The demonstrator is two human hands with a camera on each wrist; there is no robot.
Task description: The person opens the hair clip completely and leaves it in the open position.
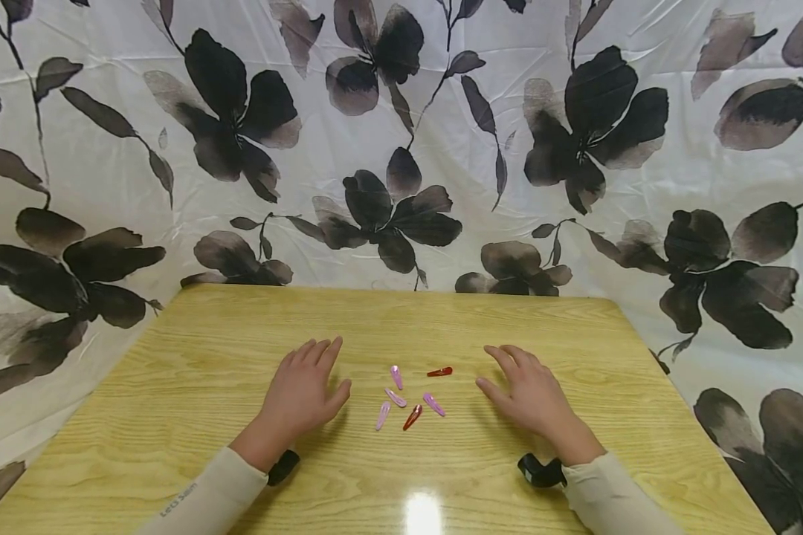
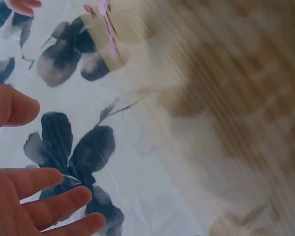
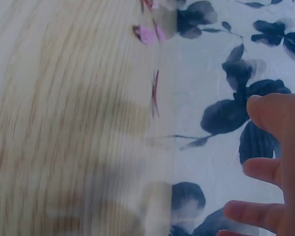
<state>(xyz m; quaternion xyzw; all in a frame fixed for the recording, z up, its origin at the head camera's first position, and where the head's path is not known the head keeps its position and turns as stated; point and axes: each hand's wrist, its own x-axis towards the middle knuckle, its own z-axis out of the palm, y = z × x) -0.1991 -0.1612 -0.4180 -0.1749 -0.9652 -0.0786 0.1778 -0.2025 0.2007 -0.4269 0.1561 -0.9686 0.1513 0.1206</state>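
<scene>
Several snap hair clips lie scattered in the middle of the table. Among them are a pale pink hair clip (image 1: 383, 415), a purple hair clip (image 1: 433, 404), a dark red hair clip (image 1: 412, 417) and another red hair clip (image 1: 439, 371) farther back. To their left, my left hand (image 1: 301, 390) hovers palm down, fingers spread and holding nothing. On the other side, my right hand (image 1: 529, 390) is held likewise, its fingertips pointing toward the red clip. Neither hand touches a clip. In the right wrist view a red clip (image 3: 155, 93) appears edge-on.
The wooden table (image 1: 241, 327) has a glossy, light-grained top. Behind it and at both sides hangs a white cloth (image 1: 482, 178) with dark flowers. Each wrist carries a black camera, one being the right wrist camera (image 1: 540, 471).
</scene>
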